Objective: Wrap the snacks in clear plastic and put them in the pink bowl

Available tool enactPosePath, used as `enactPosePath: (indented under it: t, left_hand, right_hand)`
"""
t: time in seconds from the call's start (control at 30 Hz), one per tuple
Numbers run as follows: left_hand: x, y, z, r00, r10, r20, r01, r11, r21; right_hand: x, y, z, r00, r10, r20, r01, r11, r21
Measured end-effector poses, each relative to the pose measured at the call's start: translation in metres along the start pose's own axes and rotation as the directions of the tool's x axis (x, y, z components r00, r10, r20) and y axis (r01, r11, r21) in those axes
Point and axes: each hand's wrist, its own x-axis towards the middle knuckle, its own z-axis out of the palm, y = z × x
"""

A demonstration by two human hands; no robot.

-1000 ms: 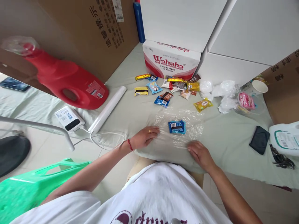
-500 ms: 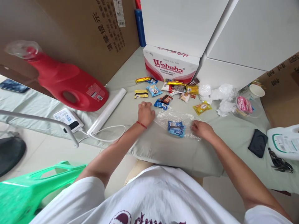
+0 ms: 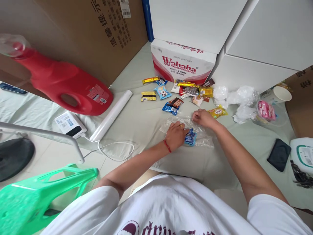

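Head view: the left hand (image 3: 175, 134) lies palm down over a sheet of clear plastic film (image 3: 206, 141), its fingers extended towards the right and reaching two overlapping blue snack packets (image 3: 190, 138). The thumb is hidden, so whether this hand grips a packet cannot be told. A red cord bracelet (image 3: 167, 146) is on the left wrist. The right hand (image 3: 204, 118) is at the far edge of the film, fingers curled and fingertips close together; whether they pinch the film cannot be determined.

The blue packets lie on the film, partly covered by the left fingers, near the front edge of the cloth-covered surface (image 3: 139, 130). A yellow snack packet (image 3: 218, 111) lies just beside the right hand, on its far side. Beyond the film lie a blue packet and a brown packet (image 3: 176, 102), touching; to their left are a light blue packet (image 3: 162, 92) and a yellow packet with a black band (image 3: 148, 96). Further wrapped snacks sit before a Wahaha carton (image 3: 182, 65).

A white roll (image 3: 111, 116) lies well to the left, near a red jug (image 3: 80, 78). Crumpled clear plastic (image 3: 244, 96) lies to the right, near a paper cup (image 3: 282, 94).
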Motion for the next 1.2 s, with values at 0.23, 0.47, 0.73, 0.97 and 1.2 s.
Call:
enactPosePath:
  t: [0.23,0.47,0.73,0.97,1.2]
  left_hand:
    - [-0.008,-0.002,0.008,0.998,-0.064,-0.024,0.062,0.996,-0.064]
    - [-0.015,-0.036,0.02,0.963,-0.265,-0.054,0.162,0.725,-0.669]
    - [-0.009,-0.07,-0.006,0.626,-0.755,-0.194,0.506,0.583,-0.636]
    - [-0.025,-0.052,-0.019,0.852,-0.518,0.076,0.513,0.797,-0.319]
    - [-0.014,-0.021,-0.029,0.862,-0.481,0.159,0.461,0.616,-0.639]
  right_hand:
    - [-0.067,-0.03,0.01,0.937,-0.342,-0.073,0.347,0.934,0.086]
    - [-0.102,-0.048,0.064,0.95,-0.301,0.081,0.309,0.943,-0.126]
    - [-0.096,-0.064,0.061,0.956,-0.241,0.169,0.282,0.916,-0.284]
    - [-0.103,-0.05,0.065,0.941,-0.331,0.073,0.319,0.936,0.147]
    - [-0.103,-0.052,0.07,0.935,-0.349,0.058,0.339,0.931,0.135]
